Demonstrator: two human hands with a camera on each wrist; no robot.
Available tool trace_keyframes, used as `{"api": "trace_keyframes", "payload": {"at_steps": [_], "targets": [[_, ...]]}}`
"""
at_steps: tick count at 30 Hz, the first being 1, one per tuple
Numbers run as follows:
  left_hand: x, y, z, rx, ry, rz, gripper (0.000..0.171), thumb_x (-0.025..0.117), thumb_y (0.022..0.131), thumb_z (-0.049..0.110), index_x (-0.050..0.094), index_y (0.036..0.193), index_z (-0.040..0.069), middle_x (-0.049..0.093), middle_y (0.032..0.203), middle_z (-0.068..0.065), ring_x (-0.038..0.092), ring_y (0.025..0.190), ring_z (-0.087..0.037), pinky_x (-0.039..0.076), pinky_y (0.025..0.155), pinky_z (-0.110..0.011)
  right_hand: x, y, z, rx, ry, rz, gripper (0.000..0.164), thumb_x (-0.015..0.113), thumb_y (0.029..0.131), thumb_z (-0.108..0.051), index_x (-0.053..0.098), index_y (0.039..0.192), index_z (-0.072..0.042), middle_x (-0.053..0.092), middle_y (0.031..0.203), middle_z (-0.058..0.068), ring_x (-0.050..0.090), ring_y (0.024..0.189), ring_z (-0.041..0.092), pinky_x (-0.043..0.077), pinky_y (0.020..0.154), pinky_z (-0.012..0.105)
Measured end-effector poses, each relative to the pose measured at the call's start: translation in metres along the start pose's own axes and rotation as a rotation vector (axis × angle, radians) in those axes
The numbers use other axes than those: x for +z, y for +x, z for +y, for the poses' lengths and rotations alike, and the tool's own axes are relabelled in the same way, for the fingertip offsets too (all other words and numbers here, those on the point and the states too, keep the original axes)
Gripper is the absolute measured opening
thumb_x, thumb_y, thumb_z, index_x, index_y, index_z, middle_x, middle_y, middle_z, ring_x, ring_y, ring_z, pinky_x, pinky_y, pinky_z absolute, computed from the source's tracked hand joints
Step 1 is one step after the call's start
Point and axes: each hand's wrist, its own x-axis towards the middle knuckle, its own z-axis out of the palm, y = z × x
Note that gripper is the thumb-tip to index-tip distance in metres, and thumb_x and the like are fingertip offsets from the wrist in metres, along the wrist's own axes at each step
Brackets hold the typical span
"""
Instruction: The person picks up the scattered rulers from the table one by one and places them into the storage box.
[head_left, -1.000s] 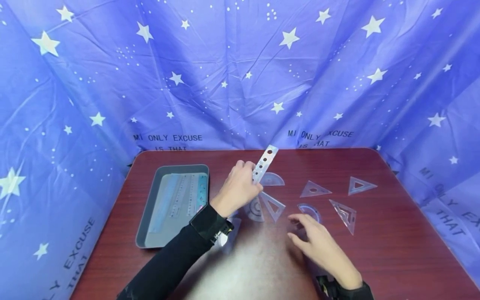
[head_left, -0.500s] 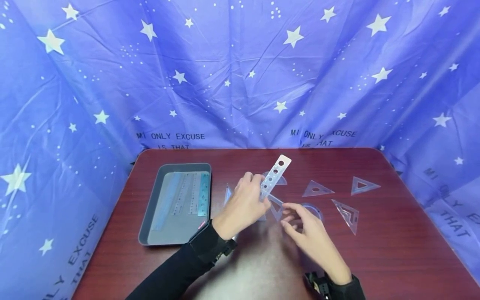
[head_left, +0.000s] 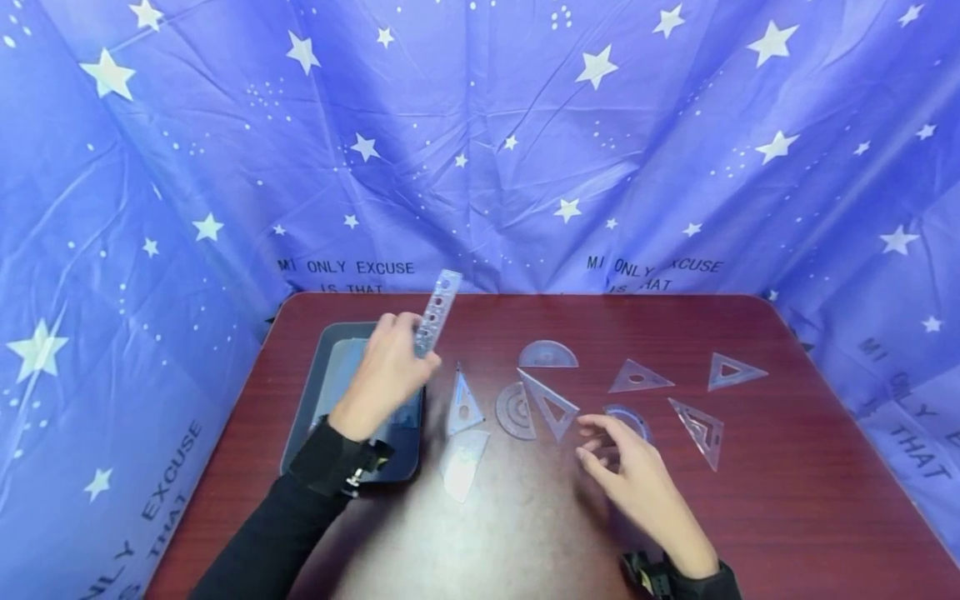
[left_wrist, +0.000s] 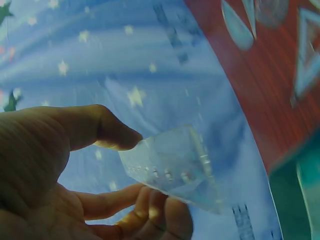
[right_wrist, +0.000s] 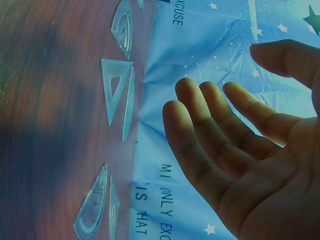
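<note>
My left hand (head_left: pixel 390 362) pinches a clear plastic ruler (head_left: pixel 437 312) with a row of round holes, holding it up at a slant over the right side of a grey tray (head_left: pixel 302 417). Thumb and fingertips grip the ruler (left_wrist: pixel 167 167) near one end in the left wrist view. Other rulers lie in the tray, partly covered by the left hand and forearm. My right hand (head_left: pixel 633 479) hovers over the table with relaxed fingers and nothing in them. Nearest to it are a clear set square (head_left: pixel 542 390) and a small protractor (head_left: pixel 637 421), the latter partly behind the hand.
Between the hands lie more protractors (head_left: pixel 548 354), another set square (head_left: pixel 459 421) and a clear piece (head_left: pixel 462 467) washed out by glare. Several set squares (head_left: pixel 697 433) spread to the right on the red-brown table (head_left: pixel 787 500). A blue starry curtain (head_left: pixel 480 167) encloses the back and sides.
My left hand has carried the ruler leftward from above the protractors to the tray. My right hand moved left beside the set square, then back a little to the right.
</note>
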Motion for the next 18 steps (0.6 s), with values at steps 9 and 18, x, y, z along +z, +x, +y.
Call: {"api": "trace_keyframes", "payload": {"at_steps": [9, 18], "targets": [[-0.043, 0.011, -0.063, -0.210, 0.104, -0.058, 0.056, 0.071, 0.095, 0.023, 0.059, 0.136, -0.013, 0.060, 0.122, -0.031, 0.060, 0.105, -0.043, 0.053, 0.091, -0.059, -0.001, -0.002, 0.003, -0.039, -0.001, 0.028, 0.038, 0.080, 0.092, 0.000, 0.070, 0.129, -0.003, 0.078, 0.109, 0.009, 0.071, 0.092, 0.005, 0.064, 0.076, 0.028], [-0.040, 0.011, -0.114, -0.329, 0.187, -0.218, 0.022, 0.065, 0.099, 0.017, 0.057, 0.086, 0.002, 0.050, 0.082, -0.013, 0.053, 0.071, -0.028, 0.044, 0.060, -0.038, -0.004, -0.002, 0.004, -0.039, -0.016, 0.038, 0.039, 0.081, 0.092, 0.000, 0.071, 0.129, -0.004, 0.078, 0.108, 0.007, 0.070, 0.090, 0.003, 0.064, 0.075, 0.029]]}}
